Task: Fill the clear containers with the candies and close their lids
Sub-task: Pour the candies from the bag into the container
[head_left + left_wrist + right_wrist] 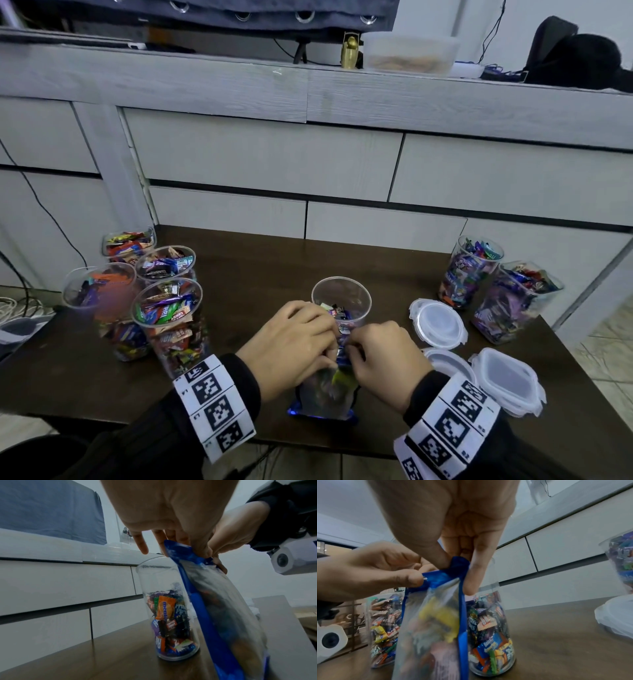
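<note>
A clear candy bag (pixel 325 394) with blue edges stands upright on the dark table (pixel 260 274), near its front edge. My left hand (pixel 329 346) pinches the left side of the bag's top edge and my right hand (pixel 356 349) pinches the right side. In the right wrist view, thumb and forefinger grip the blue top strip of the bag (pixel 433 628). Just behind it stands an open clear container (pixel 342 301), about half full of wrapped candies (pixel 166 618). The bag (pixel 223 601) leans close beside the container (pixel 171 615).
Several open containers full of candies (pixel 164 315) are grouped at the table's left. Two more full ones (pixel 469 270) (pixel 513 301) stand at the right. White-rimmed lids (pixel 438 323) (pixel 507 380) lie at the right front. Grey drawer fronts (pixel 274 154) rise behind the table.
</note>
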### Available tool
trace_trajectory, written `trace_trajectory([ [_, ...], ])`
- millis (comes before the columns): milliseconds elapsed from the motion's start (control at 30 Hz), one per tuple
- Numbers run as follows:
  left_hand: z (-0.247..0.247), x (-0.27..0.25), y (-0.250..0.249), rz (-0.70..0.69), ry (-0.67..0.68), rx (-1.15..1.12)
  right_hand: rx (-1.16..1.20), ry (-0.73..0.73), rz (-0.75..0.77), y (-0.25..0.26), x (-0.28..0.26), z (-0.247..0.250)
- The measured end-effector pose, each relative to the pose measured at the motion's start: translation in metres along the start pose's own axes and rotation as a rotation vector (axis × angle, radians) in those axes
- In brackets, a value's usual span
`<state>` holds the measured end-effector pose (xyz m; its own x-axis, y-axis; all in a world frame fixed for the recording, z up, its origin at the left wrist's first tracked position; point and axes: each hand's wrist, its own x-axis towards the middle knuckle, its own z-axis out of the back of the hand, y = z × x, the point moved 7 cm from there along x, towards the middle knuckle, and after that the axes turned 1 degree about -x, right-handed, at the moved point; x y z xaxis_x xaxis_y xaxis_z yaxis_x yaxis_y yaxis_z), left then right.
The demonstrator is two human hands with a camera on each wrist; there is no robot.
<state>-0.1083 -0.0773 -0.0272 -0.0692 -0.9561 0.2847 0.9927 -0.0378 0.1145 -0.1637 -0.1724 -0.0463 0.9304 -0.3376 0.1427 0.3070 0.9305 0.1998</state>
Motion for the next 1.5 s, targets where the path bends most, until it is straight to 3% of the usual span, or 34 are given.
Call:
trace_trajectory([
  [233,-0.002,-0.008,0.001,-0.045,-0.007,0.010,0.229,0.158,0.143,-0.001,0.001,0.003],
  [400,0.002,-0.002,-0.004,-0.069,-0.096,0.040,0.115,0.198,0.166,0.002,0.002,0.005],
  [600,-0.003,0.002,-0.001,0.055,-0.026,-0.062,0.007,0.062,0.145,0.008,-0.005,0.003],
  [867,-0.019,0.001,0.004,0.042,0.087,-0.281,0.052,-0.012,-0.002,0.006,-0.013,0.000],
  [1000,-0.013,-0.002,-0.013,-0.051,0.001,-0.284,0.036,0.000,-0.049,-0.010,-0.008,0.004],
  [1167,-0.011,-0.005,-0.002,0.084,-0.023,-0.338,0.148,0.006,0.032,-0.007,-0.007,0.007],
  [1300,-0.009,-0.007,0.003,0.096,-0.020,-0.301,0.395,0.057,0.075,-0.009,-0.009,0.011],
  [1500,-0.005,0.005,0.008,0.099,0.023,-0.237,0.181,0.202,0.138,-0.009,-0.001,0.003],
])
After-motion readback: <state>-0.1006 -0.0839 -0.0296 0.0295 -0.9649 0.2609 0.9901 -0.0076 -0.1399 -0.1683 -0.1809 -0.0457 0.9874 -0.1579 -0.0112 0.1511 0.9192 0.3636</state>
